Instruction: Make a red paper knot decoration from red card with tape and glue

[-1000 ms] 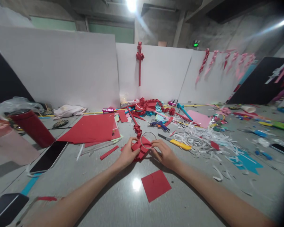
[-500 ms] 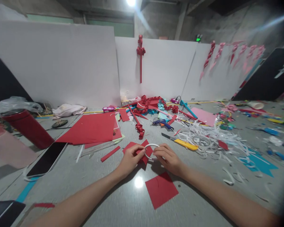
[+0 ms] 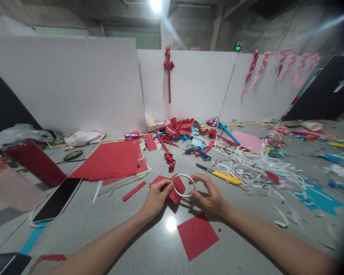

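A white ring (image 3: 184,175), seemingly of paper or card, is held up at chest-front of the floor pile, its near face toward me. My left hand (image 3: 157,196) pinches its left edge between thumb and fingers. At the ring's right edge, my right hand (image 3: 210,194) has thumb and index finger apart, curved around that side; whether the fingertips touch it is unclear. Beneath the ring lie overlapping red paper pieces (image 3: 174,198), partly hidden by the left hand. A red paper square (image 3: 197,236) lies closer to me, with a faint curved mark on it.
A yellow utility knife (image 3: 226,177) with its blade out lies beyond my right hand, near white paper strips (image 3: 258,168). Blue-handled pliers (image 3: 199,152) rest farther off. Leftward are large red sheets (image 3: 111,158), a phone (image 3: 59,200) and a red tumbler (image 3: 36,162).
My right thumb and index finger have spread apart at the ring's right side. The ring has turned to face me more, still pinched by my left hand.
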The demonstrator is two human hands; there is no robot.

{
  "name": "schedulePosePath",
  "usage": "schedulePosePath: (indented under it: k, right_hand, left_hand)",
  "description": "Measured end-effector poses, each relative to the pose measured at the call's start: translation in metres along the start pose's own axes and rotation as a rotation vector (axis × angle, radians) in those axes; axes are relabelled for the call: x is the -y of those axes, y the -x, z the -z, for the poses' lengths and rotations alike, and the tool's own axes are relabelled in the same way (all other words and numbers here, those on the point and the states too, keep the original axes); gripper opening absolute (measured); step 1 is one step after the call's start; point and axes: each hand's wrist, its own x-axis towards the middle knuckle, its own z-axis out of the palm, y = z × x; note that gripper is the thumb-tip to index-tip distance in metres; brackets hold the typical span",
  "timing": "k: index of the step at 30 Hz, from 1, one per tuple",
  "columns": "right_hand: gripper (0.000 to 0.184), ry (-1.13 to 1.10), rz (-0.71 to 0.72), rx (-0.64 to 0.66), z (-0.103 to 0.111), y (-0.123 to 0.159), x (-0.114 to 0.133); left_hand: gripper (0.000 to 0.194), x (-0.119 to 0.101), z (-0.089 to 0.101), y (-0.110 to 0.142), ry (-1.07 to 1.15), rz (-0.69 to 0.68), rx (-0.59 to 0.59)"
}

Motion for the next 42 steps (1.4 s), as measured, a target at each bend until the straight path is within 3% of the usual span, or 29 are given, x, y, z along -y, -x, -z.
schedulePosePath:
  k: [8, 15, 19, 25, 37, 42]
  right_hand:
    - [0.054, 0.047, 0.015, 0.062, -0.001, 0.001, 0.0]
    - [0.032, 0.002, 0.018, -0.148, -0.008, 0.003, -0.009]
    - [0.027, -0.043, 0.028, -0.19, -0.008, 0.003, -0.005]
    - [0.06, -0.035, 0.063, -0.062, -0.005, 0.006, 0.006]
    - [0.034, -0.053, 0.062, -0.063, -0.008, 0.009, 0.002]
    - [0.055, -0.078, -0.004, -0.034, -0.005, 0.006, 0.001]
  left_hand:
    - [0.04, 0.001, 0.003, -0.003, 0.053, 0.065, 0.001]
    - [0.045, 0.015, 0.002, -0.005, 0.101, 0.126, 0.089]
    - [0.045, 0.015, 0.001, -0.005, 0.123, 0.151, 0.086]
    - [0.047, 0.011, 0.001, -0.004, 0.093, 0.143, 0.106]
    - [0.044, 0.008, 0.003, -0.004, 0.024, 0.104, 0.122]
    - [0.043, 0.008, 0.003, -0.003, 0.078, 0.114, 0.154]
